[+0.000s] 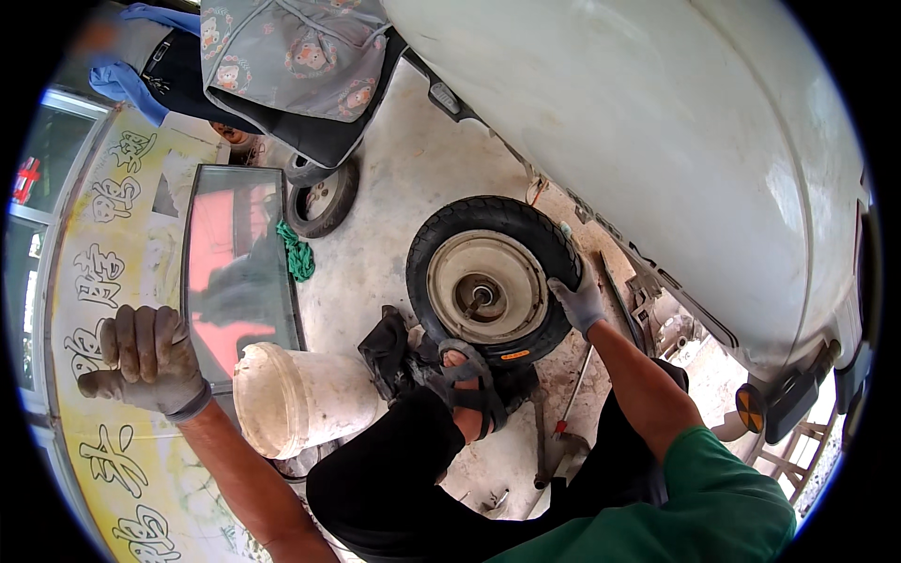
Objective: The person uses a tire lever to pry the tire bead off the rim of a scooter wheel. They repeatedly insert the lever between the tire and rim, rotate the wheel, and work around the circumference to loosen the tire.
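A wheel (445, 230) with a black tire and a cream metal hub lies tilted by my sandalled foot (469, 394). My right hand (577, 300), in a grey glove, grips the tire's right side. A shaft (481, 296) sticks out of the hub's middle. My left hand (143, 361), in a dirty grey glove, is raised at the left with curled fingers and nothing visible in it, away from the wheel. A white bucket (310, 399) stands between that hand and my knee, beside black cloth or plastic (385, 352).
A white vehicle body (657, 141) overhangs the right, with metal tools and parts (629, 300) beneath. Glass panel (225, 272), green rag (296, 253) and spare wheels (324, 197) lie left, beside a yellow signboard (113, 450). A person in blue sleeves (141, 89) and a grey patterned cover (291, 56) are top left.
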Demonstrator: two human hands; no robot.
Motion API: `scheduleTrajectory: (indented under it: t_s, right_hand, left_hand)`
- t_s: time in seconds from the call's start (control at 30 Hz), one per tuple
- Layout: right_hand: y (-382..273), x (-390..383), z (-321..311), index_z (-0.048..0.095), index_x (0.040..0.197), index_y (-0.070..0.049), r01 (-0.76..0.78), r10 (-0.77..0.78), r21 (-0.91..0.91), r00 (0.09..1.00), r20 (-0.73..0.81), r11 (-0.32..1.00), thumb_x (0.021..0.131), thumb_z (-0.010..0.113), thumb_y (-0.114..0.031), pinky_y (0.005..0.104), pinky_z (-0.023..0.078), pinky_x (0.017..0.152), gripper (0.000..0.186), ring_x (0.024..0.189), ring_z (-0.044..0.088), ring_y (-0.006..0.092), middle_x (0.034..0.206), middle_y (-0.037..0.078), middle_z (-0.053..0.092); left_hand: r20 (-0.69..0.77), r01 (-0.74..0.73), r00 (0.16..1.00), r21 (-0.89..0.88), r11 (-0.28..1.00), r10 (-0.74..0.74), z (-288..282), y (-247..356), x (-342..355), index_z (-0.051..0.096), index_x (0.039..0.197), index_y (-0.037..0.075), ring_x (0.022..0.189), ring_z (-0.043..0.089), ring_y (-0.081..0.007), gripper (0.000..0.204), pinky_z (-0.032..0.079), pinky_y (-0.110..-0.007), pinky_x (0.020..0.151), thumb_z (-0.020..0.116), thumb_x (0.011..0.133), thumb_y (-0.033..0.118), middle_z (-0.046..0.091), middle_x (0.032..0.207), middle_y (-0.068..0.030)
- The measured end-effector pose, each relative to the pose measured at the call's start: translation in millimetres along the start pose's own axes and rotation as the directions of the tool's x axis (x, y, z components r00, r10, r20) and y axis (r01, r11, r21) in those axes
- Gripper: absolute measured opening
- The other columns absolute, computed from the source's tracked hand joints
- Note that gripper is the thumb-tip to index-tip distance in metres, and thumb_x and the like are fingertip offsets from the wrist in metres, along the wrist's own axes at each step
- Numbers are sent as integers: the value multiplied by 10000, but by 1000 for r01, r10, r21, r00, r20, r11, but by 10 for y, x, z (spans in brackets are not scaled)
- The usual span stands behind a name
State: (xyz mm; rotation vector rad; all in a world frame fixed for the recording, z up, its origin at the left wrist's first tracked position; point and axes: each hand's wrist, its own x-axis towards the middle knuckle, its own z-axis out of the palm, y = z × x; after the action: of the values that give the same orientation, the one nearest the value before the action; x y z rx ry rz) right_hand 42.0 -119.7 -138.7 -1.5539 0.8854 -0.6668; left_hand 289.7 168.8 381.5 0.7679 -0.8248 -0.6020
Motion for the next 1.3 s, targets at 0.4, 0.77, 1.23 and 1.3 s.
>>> scheduleTrajectory:
  t_s: [0.4, 0.77, 1.23, 1.3]
  right_hand:
    - [-28, -5, -7, 447, 1508, -56, -38, 38, -1, 998, 46, 999, 867, 842, -323, 384, 449, 1112, 799, 1312, 601, 299, 1398, 182, 630]
    - [-166, -33, -29, 397, 1528, -29, -98, 96, 20, 991, 91, 995, 877, 843, -294, 363, 446, 1117, 832, 1300, 581, 233, 1408, 157, 601]
    - [-318, -31, 11, 434, 1495, -34, -275, 252, 175, 957, 145, 945, 872, 865, -287, 331, 525, 969, 799, 1144, 626, 174, 1313, 94, 645]
    - [-318, -18, 8, 433, 1500, -33, -243, 217, 183, 965, 151, 953, 871, 865, -309, 347, 505, 1018, 812, 1190, 620, 191, 1332, 107, 645]
  left_hand:
    - [-240, 523, 722, 803, 285, -649, -663, -2413, 9, 682, 1219, -42, 930, 731, -193, 466, 577, -309, 814, 703, 1005, 371, 756, 1044, -122]
    - [-82, -46, 864, 969, -241, -497, -1261, -3781, 307, 542, 1471, 82, 1313, 571, -357, 864, 458, -474, 1102, 814, 802, 556, 557, 1447, -178]
    - [-138, 89, 622, 990, -106, -771, -1749, -4252, 716, 600, 1435, 103, 1308, 603, -340, 950, 463, -425, 1123, 814, 694, 657, 636, 1401, -179]
    - [-153, 116, 614, 988, -104, -775, -1640, -4175, 771, 610, 1416, 88, 1281, 624, -337, 948, 469, -426, 1111, 824, 685, 653, 660, 1367, -190]
